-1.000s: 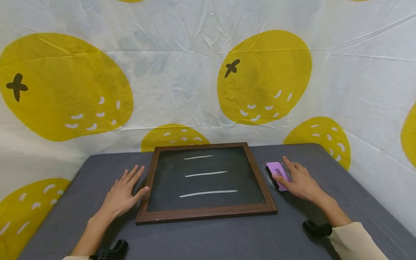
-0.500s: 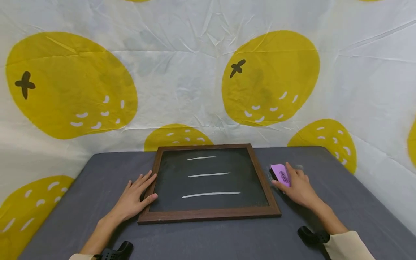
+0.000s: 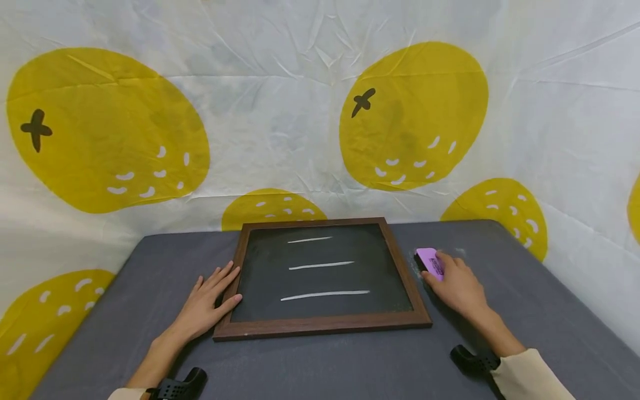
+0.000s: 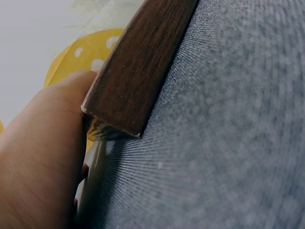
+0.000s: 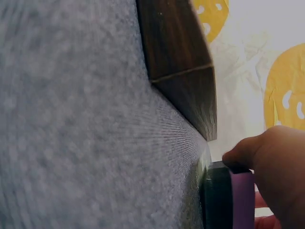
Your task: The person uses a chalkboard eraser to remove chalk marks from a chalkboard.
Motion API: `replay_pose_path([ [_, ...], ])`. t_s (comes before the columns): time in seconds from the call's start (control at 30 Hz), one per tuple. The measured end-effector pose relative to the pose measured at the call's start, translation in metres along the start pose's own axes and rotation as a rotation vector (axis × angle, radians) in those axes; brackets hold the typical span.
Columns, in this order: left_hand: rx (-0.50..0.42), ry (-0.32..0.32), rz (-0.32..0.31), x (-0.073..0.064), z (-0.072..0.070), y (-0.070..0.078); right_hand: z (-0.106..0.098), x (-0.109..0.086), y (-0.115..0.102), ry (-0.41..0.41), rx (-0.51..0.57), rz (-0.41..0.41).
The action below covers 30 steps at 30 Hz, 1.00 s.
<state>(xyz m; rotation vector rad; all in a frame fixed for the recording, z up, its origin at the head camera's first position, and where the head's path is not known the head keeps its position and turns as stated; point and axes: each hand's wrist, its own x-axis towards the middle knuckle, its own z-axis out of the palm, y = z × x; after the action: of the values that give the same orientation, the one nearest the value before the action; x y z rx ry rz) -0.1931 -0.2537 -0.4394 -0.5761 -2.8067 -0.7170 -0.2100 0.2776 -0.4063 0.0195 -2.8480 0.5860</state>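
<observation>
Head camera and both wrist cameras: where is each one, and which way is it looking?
Head: worn on the person's head, looking forward and down at the chalkboard and purple eraser; the left hand, right hand, forearms and sleeves show.
Left wrist: worn there, looking at a corner of the wooden frame; part of the left hand shows.
Right wrist: worn there, looking at the purple eraser and another frame corner; part of the right hand shows.
Head and right wrist share: the purple eraser and the right hand.

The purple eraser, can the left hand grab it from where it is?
Probably not: the board lies between the left hand and the eraser, and the right hand holds it.
</observation>
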Motion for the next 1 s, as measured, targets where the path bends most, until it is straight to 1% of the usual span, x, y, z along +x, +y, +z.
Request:
replay_pose_path([
  [0.13, 0.005, -0.011, -0.005, -0.001, -0.002, 0.0, -0.002, -0.001, -0.002, 0.042, 0.006, 0.006],
  [0.3, -0.001, -0.008, -0.004, -0.001, -0.005, 0.0, -0.008, 0.004, -0.008, 0.102, 0.015, -0.05],
  [0.4, -0.003, -0.008, -0.003, 0.0, -0.004, 0.0, -0.01, 0.011, -0.015, 0.109, 0.006, -0.069],
  [0.57, -0.011, -0.012, -0.004, 0.001, 0.0, -0.003, -0.01, 0.025, -0.029, 0.083, -0.017, -0.063],
  [0.8, -0.004, 0.017, 0.023, 0.0, -0.001, -0.004, -0.003, 0.042, -0.052, 0.043, -0.029, -0.078],
  [1.0, -0.002, -0.005, -0.006, 0.002, -0.002, -0.001, 0.007, 0.056, -0.069, -0.013, -0.087, -0.108],
])
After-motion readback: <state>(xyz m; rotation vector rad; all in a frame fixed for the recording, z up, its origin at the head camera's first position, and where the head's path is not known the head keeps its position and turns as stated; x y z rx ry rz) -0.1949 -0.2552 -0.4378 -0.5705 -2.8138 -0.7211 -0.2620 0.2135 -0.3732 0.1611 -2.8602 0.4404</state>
